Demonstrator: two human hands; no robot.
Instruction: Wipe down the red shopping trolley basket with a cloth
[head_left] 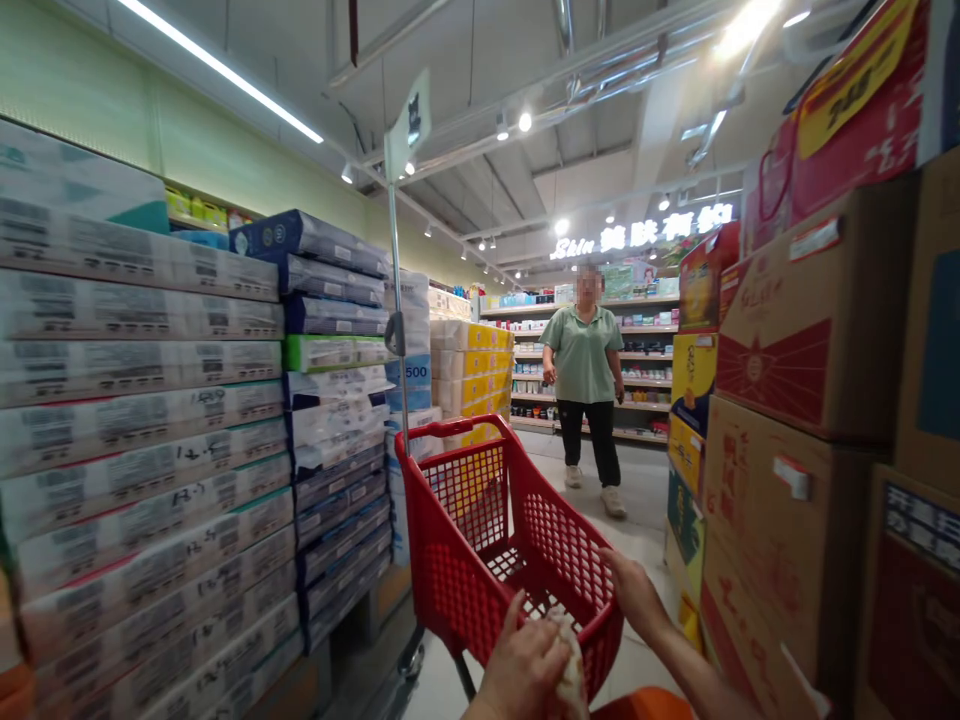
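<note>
A small red shopping cart (517, 520) with lattice plastic sides stands in front of me, its basket facing up. My left hand (525, 655) is closed over the near end of the cart, with its fingers wrapped round a crumpled pale bag (570, 665). What the bag holds cannot be made out. My right hand (634, 595) is at the basket's right rim, fingers curled over the edge. From the cart's far left corner rises a metal pole (394, 270) with a small white flag (409, 125) on top.
Tall stacks of wrapped paper packs (150, 440) line the left side. Cardboard cartons (780, 480) are piled on the right. Ahead in the aisle, a person in a green shirt (585, 355) faces me, before shelves of goods (645, 360). Something orange (645, 703) shows below my right arm.
</note>
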